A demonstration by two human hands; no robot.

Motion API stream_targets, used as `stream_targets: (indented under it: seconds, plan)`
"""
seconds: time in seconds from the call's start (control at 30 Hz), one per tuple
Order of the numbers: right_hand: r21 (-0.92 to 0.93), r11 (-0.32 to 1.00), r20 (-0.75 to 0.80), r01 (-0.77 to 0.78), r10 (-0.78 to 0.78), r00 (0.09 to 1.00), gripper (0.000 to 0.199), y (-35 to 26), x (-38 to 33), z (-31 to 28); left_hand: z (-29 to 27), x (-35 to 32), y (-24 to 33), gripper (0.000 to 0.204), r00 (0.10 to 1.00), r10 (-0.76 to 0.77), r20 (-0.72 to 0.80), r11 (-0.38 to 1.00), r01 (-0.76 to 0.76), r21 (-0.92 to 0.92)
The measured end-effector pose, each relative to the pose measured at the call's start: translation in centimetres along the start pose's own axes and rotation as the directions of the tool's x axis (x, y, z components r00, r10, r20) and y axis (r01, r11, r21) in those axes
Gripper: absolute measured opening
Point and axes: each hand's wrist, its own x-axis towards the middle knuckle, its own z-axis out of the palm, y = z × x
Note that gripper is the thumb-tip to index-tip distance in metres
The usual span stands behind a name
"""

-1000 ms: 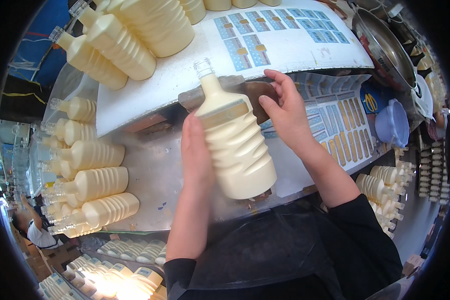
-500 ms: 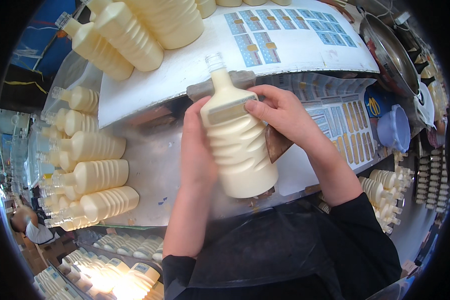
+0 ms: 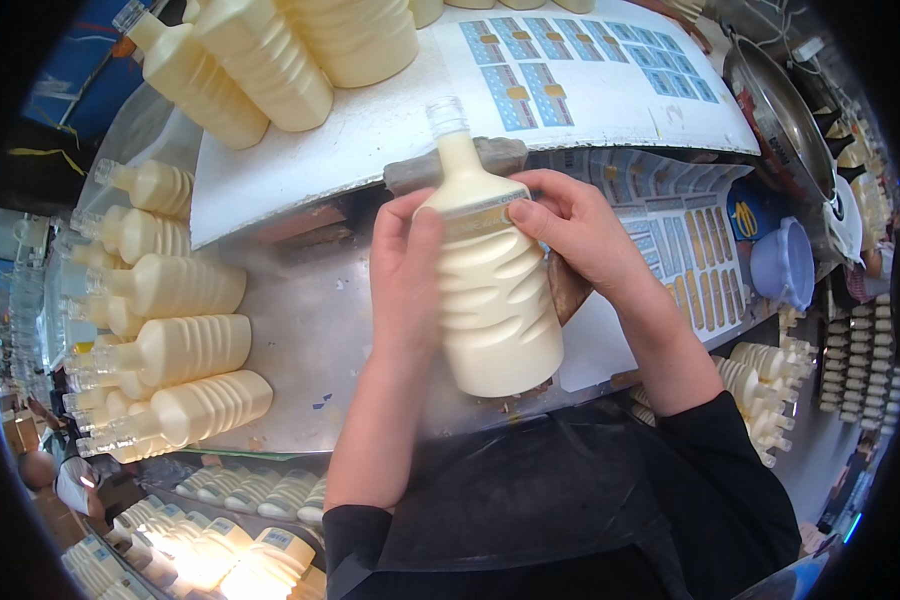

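The bottle [image 3: 492,290], cream-filled and ribbed, is held above the tabletop [image 3: 300,330] with its clear neck pointing away from the person. A narrow label strip sits across its shoulder. The left hand [image 3: 405,270] is closed around the bottle's left flank, thumb lying along the front. The right hand [image 3: 580,235] grips the right shoulder, its thumb pressing the strip's right end. To do this well, I judge the left hand should keep the bottle from rolling while the right thumb smooths the strip level and flat, working outward so no crease forms. Just behind the bottle lies a white board [image 3: 390,120] carrying label sheets [image 3: 530,70] and more bottles. Further filled bottles [image 3: 185,350] lie in a row at the left, well apart from the hands. A pale blue bowl [image 3: 785,270] sits to the right.
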Motion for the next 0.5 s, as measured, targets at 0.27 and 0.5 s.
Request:
stream_targets:
  seconds: [0.27,0.5]
  plan:
    - [0.036,0.999,0.05,-0.031,0.029,0.998,0.042,-0.5,-0.1,0.0,0.4,-0.6,0.4,0.045,0.99,-0.115,-0.084,0.978,0.098,-0.185]
    - [0.079,0.995,0.085,-0.057,0.05,0.995,0.045,-0.3,-0.2,-0.2,1.1,-0.4,1.4,0.042,0.998,0.0,-0.063,0.954,0.019,0.3]
